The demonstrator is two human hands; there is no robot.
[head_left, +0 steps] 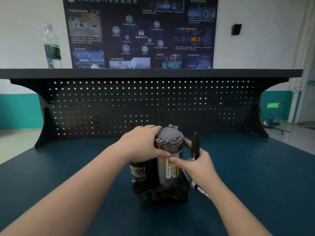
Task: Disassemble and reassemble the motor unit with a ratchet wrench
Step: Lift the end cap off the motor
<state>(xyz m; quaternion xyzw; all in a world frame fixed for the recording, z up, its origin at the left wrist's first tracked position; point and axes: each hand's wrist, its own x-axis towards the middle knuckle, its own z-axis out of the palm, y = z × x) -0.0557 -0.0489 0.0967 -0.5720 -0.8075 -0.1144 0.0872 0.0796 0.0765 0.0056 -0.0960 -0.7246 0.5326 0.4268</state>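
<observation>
The motor unit [167, 169] stands upright on the blue bench top, a grey metal cylinder with a bolted end cap on top and a dark base. My left hand [142, 143] grips the cylinder's upper part from the left, thumb across its front. My right hand [194, 164] is on the cylinder's right side and holds the ratchet wrench [195, 144]. The wrench's black handle sticks up above the hand, and its metal end shows below the wrist. My right thumb touches the yellow warning label.
A black pegboard back panel [153, 106] with a shelf on top rises behind the bench. A water bottle [52, 46] stands on the shelf at the left. A dark poster hangs on the wall. The blue bench mat [68, 159] spreads to both sides.
</observation>
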